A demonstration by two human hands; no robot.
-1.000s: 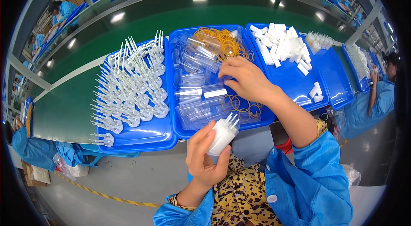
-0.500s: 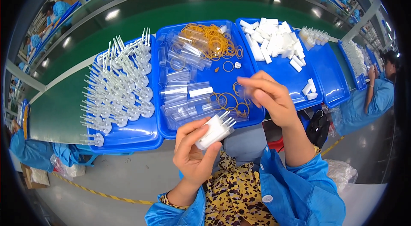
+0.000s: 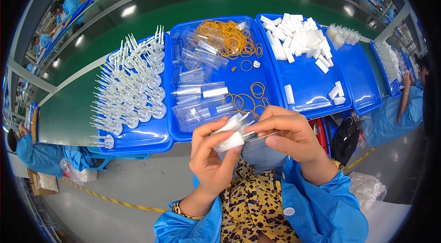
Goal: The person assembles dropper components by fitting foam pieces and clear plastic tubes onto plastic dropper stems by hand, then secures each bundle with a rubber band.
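Note:
My left hand [image 3: 209, 155] is closed around a white foam block [image 3: 232, 142] with thin white rods standing out of its far end. Close against it, my right hand [image 3: 294, 136] pinches a clear plastic piece [image 3: 261, 137] between thumb and fingers, its edge reaching the block. How the plastic meets the block is partly hidden by the fingers. Just beyond both hands lies the middle blue tray [image 3: 243, 77], holding clear plastic pieces [image 3: 195, 109], a heap of tan rubber bands [image 3: 229, 36] and several loose bands [image 3: 243, 102].
At left, a blue tray [image 3: 142, 139] carries many white rod-topped parts [image 3: 133, 86] on round clear bases. White foam blocks [image 3: 298, 36] are piled in the right blue tray [image 3: 312, 91]. Another tray [image 3: 363, 77] adjoins it. A co-worker's arm [image 3: 404, 100] shows at far right.
My right hand has come down from over the middle tray to the block in my left hand. A foam block in the right tray, hidden before, now shows.

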